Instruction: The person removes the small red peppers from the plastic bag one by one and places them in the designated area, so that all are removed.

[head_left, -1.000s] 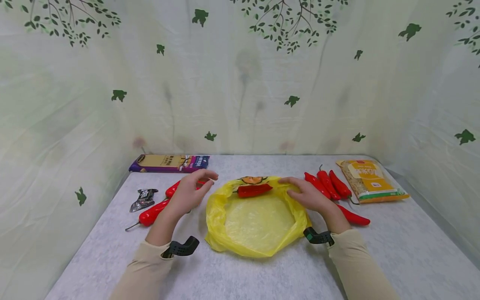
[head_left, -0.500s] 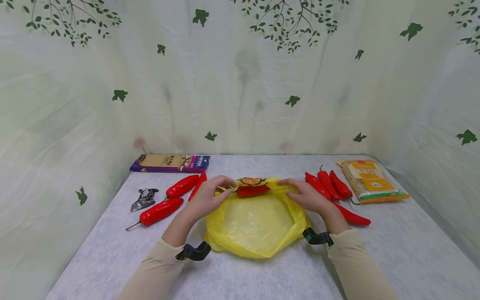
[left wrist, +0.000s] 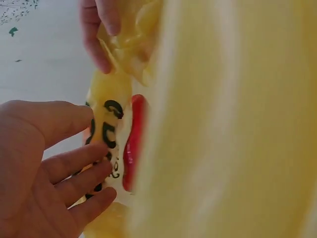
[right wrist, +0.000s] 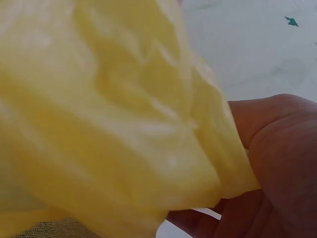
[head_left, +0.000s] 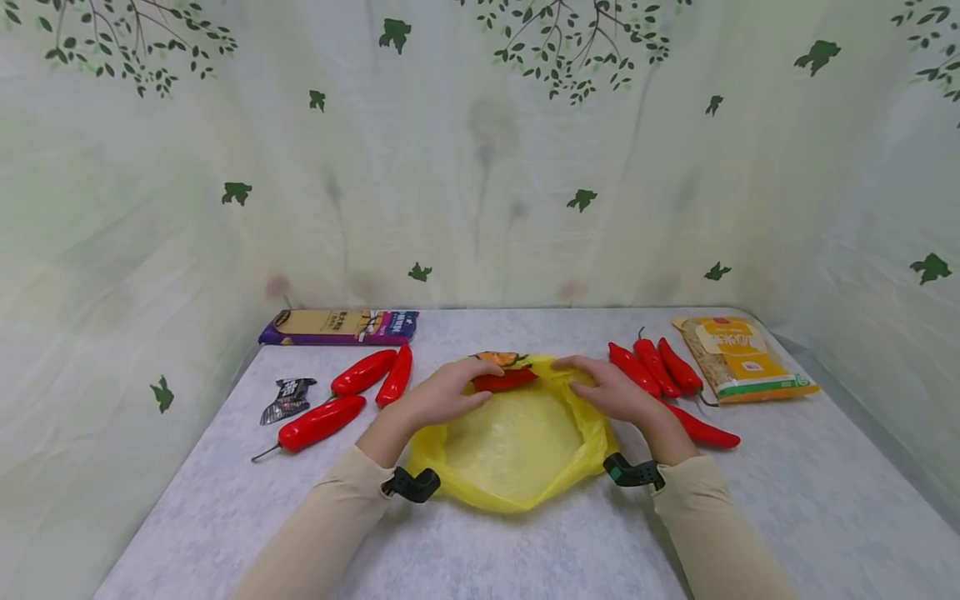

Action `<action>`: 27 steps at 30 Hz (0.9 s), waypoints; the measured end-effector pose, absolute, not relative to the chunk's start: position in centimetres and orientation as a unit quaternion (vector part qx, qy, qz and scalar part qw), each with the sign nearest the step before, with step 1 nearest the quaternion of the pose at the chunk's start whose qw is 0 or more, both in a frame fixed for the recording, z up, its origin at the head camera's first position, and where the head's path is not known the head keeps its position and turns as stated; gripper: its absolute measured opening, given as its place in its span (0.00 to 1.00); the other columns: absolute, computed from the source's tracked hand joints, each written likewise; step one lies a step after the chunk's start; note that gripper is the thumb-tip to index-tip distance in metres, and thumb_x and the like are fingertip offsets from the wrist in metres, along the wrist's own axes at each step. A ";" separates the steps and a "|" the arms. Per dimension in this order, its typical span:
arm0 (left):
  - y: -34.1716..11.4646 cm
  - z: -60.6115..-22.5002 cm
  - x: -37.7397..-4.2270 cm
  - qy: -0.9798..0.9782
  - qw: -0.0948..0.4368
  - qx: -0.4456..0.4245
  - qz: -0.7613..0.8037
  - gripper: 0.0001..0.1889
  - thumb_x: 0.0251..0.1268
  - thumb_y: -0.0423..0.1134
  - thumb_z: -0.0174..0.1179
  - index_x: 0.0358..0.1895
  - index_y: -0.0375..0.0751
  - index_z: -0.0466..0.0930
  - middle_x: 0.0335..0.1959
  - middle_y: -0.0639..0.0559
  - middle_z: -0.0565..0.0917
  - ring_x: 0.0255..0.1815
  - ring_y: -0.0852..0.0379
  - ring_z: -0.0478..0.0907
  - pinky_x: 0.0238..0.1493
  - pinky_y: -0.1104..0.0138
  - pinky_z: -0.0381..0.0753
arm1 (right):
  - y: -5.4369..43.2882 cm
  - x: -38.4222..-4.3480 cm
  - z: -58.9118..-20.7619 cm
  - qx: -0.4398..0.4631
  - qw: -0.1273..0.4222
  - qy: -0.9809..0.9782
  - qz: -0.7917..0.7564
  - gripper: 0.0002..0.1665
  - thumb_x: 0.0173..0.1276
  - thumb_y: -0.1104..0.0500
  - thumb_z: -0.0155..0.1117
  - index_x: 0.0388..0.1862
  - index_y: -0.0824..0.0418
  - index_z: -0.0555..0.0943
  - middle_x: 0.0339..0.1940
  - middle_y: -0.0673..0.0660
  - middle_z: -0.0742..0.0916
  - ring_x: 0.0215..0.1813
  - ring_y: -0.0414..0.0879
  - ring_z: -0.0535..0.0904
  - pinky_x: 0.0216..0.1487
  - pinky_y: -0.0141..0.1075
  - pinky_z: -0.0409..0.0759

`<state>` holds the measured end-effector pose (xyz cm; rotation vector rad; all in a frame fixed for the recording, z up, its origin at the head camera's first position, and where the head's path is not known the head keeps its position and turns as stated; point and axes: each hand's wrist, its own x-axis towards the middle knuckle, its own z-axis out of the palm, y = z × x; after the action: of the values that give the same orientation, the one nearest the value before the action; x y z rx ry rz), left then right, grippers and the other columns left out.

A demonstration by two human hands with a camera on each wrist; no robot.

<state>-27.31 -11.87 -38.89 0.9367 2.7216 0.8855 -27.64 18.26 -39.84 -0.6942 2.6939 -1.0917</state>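
Note:
A yellow plastic bag (head_left: 517, 492) sits mid-table with its mouth open upward and its rim turned out. Inside at the far side lies a red chili pepper (head_left: 506, 381), also visible in the left wrist view beside the bag's dark print. My left hand (head_left: 446, 392) reaches over the bag's left side, its fingertips at the far rim near that pepper. In the left wrist view its thumb and fingers are spread apart, nothing held between them. At the bag's right rim, my right hand (head_left: 611, 390) holds the plastic between thumb and fingers, as the right wrist view shows.
Left of the bag lie three red chili peppers (head_left: 321, 423) and a small black wrapped packet (head_left: 287, 401). A long purple-and-tan package (head_left: 337, 327) is at the back left. Several chili peppers (head_left: 678, 369) lie on the right, beside a yellow grain bag (head_left: 746, 360).
My left hand has moved right, from above the left chili peppers to the bag's far rim, uncovering those peppers. The right hand stays at the rim.

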 end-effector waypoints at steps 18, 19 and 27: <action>-11.1 -40.4 -28.3 0.916 0.056 0.277 0.284 0.28 0.70 0.38 0.60 0.72 0.41 0.68 0.71 0.45 0.73 0.72 0.43 0.66 0.75 0.49 0.65 | 18.3 -27.9 -40.0 -0.211 0.090 0.902 -0.365 0.24 0.74 0.61 0.56 0.68 0.53 0.75 0.71 0.58 0.77 0.72 0.58 0.71 0.72 0.57 0.71; -11.0 -40.4 -28.3 0.916 0.050 0.278 0.284 0.28 0.70 0.38 0.60 0.72 0.41 0.68 0.71 0.45 0.74 0.71 0.43 0.66 0.75 0.49 0.66 | 18.3 -27.9 -40.0 -0.210 0.089 0.903 -0.365 0.24 0.74 0.60 0.56 0.68 0.53 0.75 0.71 0.58 0.77 0.72 0.58 0.71 0.72 0.57 0.71; -10.4 -41.1 -28.2 0.916 0.044 0.280 0.285 0.23 0.69 0.36 0.62 0.66 0.43 0.77 0.66 0.45 0.78 0.68 0.44 0.71 0.72 0.50 0.70 | 18.4 -28.0 -40.3 -0.209 0.088 0.905 -0.361 0.24 0.75 0.61 0.56 0.69 0.54 0.74 0.71 0.58 0.77 0.72 0.57 0.71 0.72 0.56 0.70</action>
<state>-28.16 -10.42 -41.13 0.8547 2.7997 0.8701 -27.99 18.35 -40.26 -0.6225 2.6921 -1.0742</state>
